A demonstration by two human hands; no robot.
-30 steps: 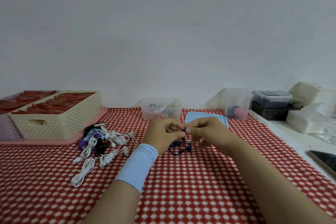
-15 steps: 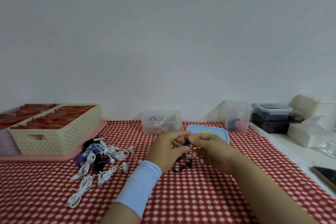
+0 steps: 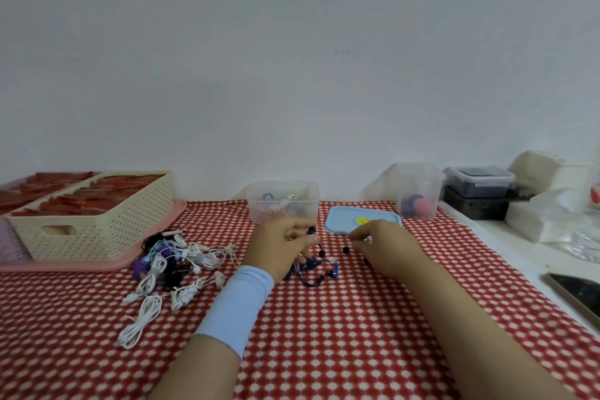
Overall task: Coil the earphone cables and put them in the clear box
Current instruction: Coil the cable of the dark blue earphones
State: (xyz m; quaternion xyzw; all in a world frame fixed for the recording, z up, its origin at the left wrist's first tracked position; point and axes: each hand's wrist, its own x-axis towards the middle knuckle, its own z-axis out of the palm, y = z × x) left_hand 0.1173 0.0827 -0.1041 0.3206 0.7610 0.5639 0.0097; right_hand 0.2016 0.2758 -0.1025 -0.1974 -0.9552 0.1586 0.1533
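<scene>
My left hand [image 3: 285, 245] holds a dark blue earphone cable [image 3: 313, 269]; one earbud sticks up between thumb and fingers, and the rest of the cable hangs in loops onto the cloth. My right hand [image 3: 386, 248] hovers a little to the right with curled fingers, above two small black ear tips [image 3: 346, 250] lying loose on the cloth. Whether it pinches anything is unclear. The clear box [image 3: 283, 201] stands just behind my left hand with a few coiled earphones inside. Its blue lid [image 3: 344, 221] lies to the right of it.
A pile of white, purple and black earphones [image 3: 168, 266] lies at left. Behind it stands a cream basket [image 3: 94, 214] on a pink tray [image 3: 156, 237]. A second clear tub [image 3: 418, 190], dark boxes [image 3: 479, 183], white packets and a phone [image 3: 581, 294] sit at right.
My hands were joined on the blue earphone; now they have parted. The right hand has drawn off to the right, and small black ear tips lie on the cloth between them.
</scene>
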